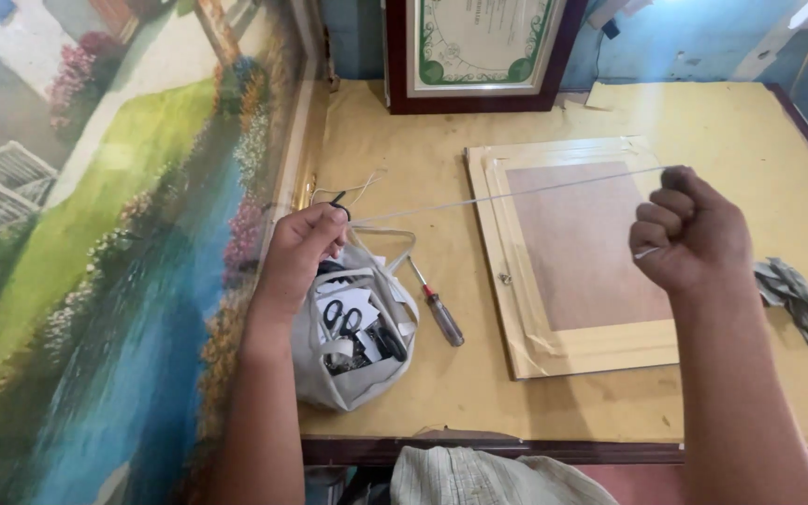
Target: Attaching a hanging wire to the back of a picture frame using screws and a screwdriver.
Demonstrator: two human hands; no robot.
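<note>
Both hands up over the counter (404,383), a thin pale cord (507,194) stretched taut between them. Left hand (303,245) has its grip pinched shut on one end, thumb against fingertips, with a dark loop showing at the pinch; can't tell what the loop is. Right hand (689,234) is a closed fist, grip clamped on the other end, a short tail of cord poking out below the fingers. The fist probably gives more pull than a pinch, and the straight line says it's under tension. The cord runs just above a frame (516,309) lying face down on the counter, backing board up, likely so the back is reachable. Under the left hand sits an open grey bag (315,369) with scissors (340,316) and small parts inside, mouth up, near to hand. A screwdriver (437,309) lies between bag and frame. Looser cord strands trail behind the left hand. A folded patterned strip (801,304) lies at the right edge. A big landscape painting (114,271) leans at left, and a framed certificate (479,51) stands at the back against the wall, both off the work area.
</note>
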